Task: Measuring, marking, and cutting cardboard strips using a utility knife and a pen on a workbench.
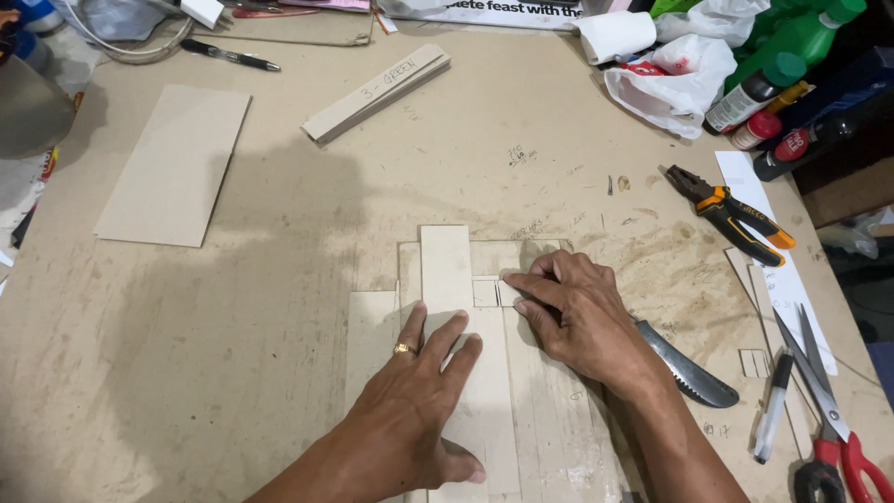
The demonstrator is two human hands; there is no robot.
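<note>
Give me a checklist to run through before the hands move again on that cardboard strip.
1. Left hand flat on the long cardboard strip: ok.
2. Right hand pressing the small marked piece beside the strip: ok.
3. Small piece butted tight against the strip: cannot tell.
4. Knife lying clear of the fingers: ok, behind the right wrist.
5. Scissors and pliers off the work: ok.

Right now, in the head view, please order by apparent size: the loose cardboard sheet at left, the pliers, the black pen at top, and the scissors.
1. Cardboard sheet, clearly largest.
2. Scissors, partly cut off by the frame and nearer the camera, so unsure.
3. Pliers.
4. Black pen, thin and farthest away.
</note>
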